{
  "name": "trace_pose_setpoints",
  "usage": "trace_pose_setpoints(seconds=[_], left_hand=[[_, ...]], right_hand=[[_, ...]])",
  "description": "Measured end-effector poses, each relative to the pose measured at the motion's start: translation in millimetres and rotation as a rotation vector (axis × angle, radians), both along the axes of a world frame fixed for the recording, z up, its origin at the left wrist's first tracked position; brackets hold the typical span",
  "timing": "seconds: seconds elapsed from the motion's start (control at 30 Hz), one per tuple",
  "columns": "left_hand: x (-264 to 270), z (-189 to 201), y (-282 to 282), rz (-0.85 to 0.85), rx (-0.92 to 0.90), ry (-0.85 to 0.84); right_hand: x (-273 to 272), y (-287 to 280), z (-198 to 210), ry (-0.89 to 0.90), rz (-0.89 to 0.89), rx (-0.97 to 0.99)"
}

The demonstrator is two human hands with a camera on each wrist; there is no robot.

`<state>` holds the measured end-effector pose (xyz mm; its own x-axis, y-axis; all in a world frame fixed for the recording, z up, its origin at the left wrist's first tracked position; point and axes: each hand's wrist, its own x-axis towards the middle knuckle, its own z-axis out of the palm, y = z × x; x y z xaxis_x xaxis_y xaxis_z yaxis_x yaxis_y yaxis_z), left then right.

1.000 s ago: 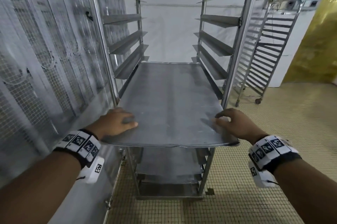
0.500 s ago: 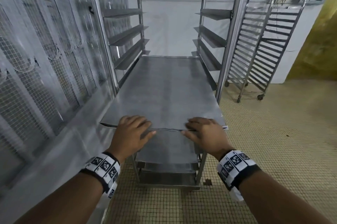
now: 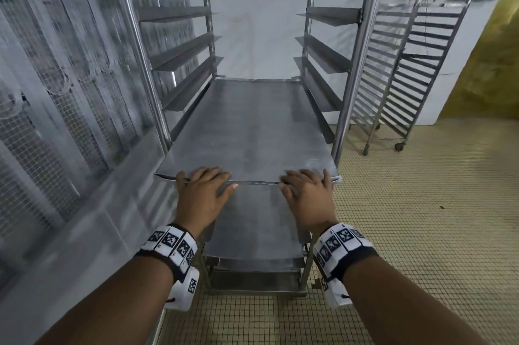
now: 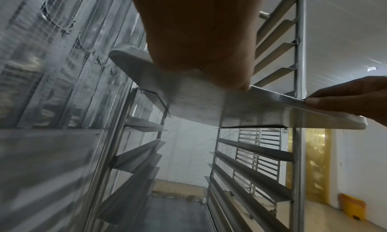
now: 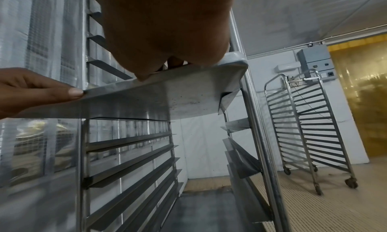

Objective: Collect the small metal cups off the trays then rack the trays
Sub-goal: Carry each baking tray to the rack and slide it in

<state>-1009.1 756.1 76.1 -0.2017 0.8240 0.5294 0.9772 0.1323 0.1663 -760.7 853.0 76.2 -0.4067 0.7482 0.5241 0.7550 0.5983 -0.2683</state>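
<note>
A bare flat metal tray (image 3: 247,131) lies on the rails of the tall steel rack (image 3: 356,63), its near edge sticking out a little past the front posts. My left hand (image 3: 202,190) rests fingers-flat on the left part of that edge, thumb against the rim. On the right part my right hand (image 3: 307,193) lies the same way. From below, the left wrist view has the tray (image 4: 209,106) under my left hand (image 4: 199,36). The right wrist view shows its underside (image 5: 157,99) beneath my right hand (image 5: 163,28). No small metal cups are in view.
More trays (image 3: 252,229) sit on the rack's lower rails. A wire-mesh panel (image 3: 56,77) runs close along the left. A second wheeled rack (image 3: 415,63) without trays stands at the back right by a yellow strip curtain (image 3: 488,63). Tiled floor (image 3: 421,204) spreads to the right.
The tray has slid deeper into the rack. Both hands shifted from its outer corners inward along the near edge and now lie flat on it.
</note>
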Motion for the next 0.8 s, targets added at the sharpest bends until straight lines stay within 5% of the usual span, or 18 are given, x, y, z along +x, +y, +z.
trace_pose_setpoints(seconds=[0.5,0.8], left_hand=[[-51.3,8.6,127.3,-0.035,-0.065,-0.018],[-32.0,20.0,163.2,-0.169,-0.065,-0.028]], right_hand=[[-41.7,128.8,18.8,0.0,0.037,-0.151],[-34.8,141.7,24.8,0.083,0.09,-0.133]])
